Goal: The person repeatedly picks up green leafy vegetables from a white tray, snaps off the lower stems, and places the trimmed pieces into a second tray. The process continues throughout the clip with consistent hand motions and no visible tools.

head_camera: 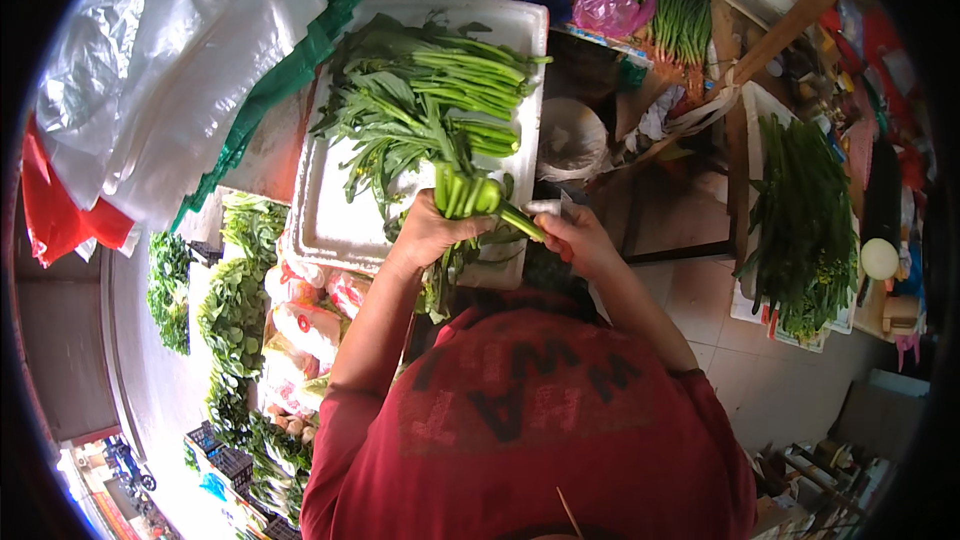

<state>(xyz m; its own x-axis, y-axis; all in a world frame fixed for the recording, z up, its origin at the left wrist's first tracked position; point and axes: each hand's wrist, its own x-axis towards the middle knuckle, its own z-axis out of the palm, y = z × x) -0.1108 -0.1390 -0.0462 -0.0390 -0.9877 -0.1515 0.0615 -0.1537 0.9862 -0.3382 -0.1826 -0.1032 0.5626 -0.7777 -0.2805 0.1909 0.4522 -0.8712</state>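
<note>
My left hand (pixel 439 231) is closed around a bunch of leafy green stalks (pixel 466 193). Their cut ends point up towards me and the leaves hang below the hand. One thicker stalk (pixel 521 221) sticks out to the right, its end between the thumb and fingers of my right hand (pixel 576 238). A small greyish flat piece, perhaps a blade, shows by the right fingers; most of it is hidden. Beneath the hands lies a white foam tray (pixel 330 229), with more long-stemmed leafy greens (pixel 465 75) laid across it, stems to the right.
Clear plastic bags (pixel 180 52) hang at upper left. Leafy vegetables (pixel 236 300) and wrapped goods (pixel 304 334) line the left. A lined bucket (pixel 571 136) stands right of the tray. Spring onions (pixel 681 15) lie beyond it. Dark greens (pixel 799 217) fill a foam box at right.
</note>
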